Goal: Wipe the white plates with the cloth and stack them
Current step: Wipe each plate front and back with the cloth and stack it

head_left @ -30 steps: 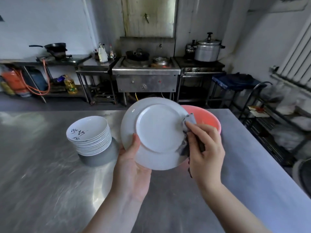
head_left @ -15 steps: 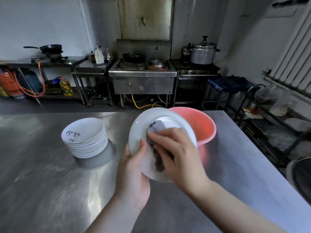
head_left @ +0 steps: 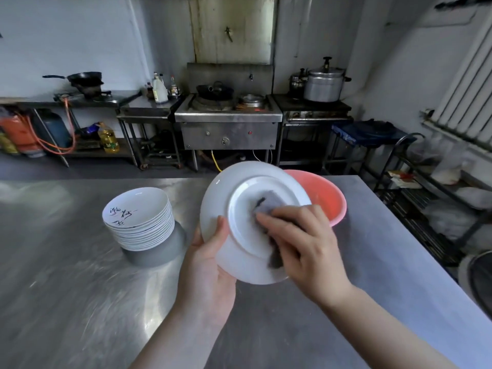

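Observation:
My left hand holds a white plate tilted above the steel table, underside toward me, thumb over its lower left rim. My right hand presses a grey cloth against the middle of the plate's base, fingers curled over the cloth. To the left stands a stack of several white plates on a grey upturned bowl; the top one bears dark handwriting.
A pink plastic basin sits on the steel table just behind the held plate. Across the aisle are a stove, a pressure cooker, bottles and a wok. A wire rack stands off the table's right edge.
My right hand slid the cloth from the plate's right rim onto the middle of its base. The plate tipped slightly, and the view shifted a little.

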A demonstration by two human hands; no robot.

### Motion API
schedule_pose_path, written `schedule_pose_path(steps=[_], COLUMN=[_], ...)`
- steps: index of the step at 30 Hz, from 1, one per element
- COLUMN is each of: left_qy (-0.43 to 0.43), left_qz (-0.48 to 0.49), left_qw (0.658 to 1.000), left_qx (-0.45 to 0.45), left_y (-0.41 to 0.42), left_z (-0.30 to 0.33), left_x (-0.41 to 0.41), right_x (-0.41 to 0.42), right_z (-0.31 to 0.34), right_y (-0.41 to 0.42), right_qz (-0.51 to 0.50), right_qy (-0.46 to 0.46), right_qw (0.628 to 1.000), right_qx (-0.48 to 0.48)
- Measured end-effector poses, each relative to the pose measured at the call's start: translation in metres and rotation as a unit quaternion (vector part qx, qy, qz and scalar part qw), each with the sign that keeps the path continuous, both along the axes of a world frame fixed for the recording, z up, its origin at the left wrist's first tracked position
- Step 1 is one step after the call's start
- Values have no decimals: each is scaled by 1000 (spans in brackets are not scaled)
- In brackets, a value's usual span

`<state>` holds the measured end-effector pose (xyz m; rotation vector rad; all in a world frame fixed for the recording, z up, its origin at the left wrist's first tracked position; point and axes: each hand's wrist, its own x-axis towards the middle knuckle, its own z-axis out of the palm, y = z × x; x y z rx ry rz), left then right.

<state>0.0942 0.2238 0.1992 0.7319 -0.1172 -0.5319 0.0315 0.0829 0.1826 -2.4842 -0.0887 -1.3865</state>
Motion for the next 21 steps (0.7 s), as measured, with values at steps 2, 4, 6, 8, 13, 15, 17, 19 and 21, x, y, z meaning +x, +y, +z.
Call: schedule_pose_path(steps=[2,4,6,8,13,15,17,19,21], left_qy=[-6,-18,-29,-50,-64,-79,-124,-177,-209], left_qz=[7,6,11,12,4,-1,7,-5,-41], left_qw=[1000,999,999,998,998,997,991,979,970], left_qx=[13,28,39,37,15,13,57,97,119], left_y=[-2,-3,-3,-3,-7,-5,0,6,9], left_z=[-4,-7,-8,-7,-7,-10,-15,-17,-15], left_x=[-4,-7,-9,-10,-8,-7,-6,-3,0], right_x=[1,4,7,9,5,3,4,7,11], right_z=[0,0,2,5,1,2,9,22,31], right_y=[-10,-11,-8,-5,21,18,2,-11,-6], right_qz=[-61,-98,-107,-105,7,15,-37,-85,-58], right_qy=[-27,-36,-38,-37,9,13,-5,-16,4], right_qw=[995,988,984,984,999,1000,997,985,984], right_qx=[69,113,139,139,44,15,60,151,169])
